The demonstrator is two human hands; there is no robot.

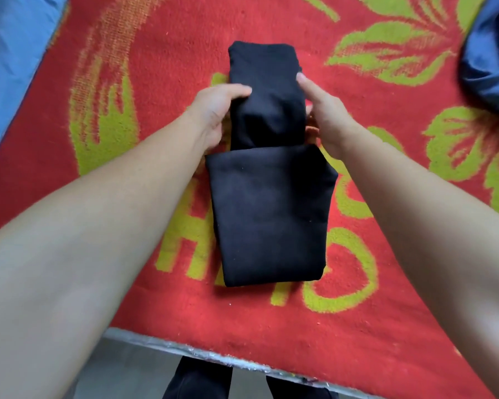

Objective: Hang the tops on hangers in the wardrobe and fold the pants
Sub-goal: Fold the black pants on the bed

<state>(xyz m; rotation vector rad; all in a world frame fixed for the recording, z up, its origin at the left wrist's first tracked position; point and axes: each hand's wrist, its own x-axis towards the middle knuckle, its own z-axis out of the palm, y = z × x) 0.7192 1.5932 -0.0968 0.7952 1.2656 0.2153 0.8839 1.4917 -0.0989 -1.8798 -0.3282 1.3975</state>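
Black pants point(271, 208) lie folded in middle of red blanket point(386, 326) with green flower pattern: wide folded part near, narrower leg part stretching away. Left hand point(213, 113) grips left edge of narrow part, thumb on top, fingers tucked under cloth. Right hand point(326, 119) grips right edge of same part, one digit laid on top, rest curled at edge (partly hidden by cloth). Blue sheet point(12, 67) at far left. Crumpled blue garment point(490, 61) at upper right, well apart from pants
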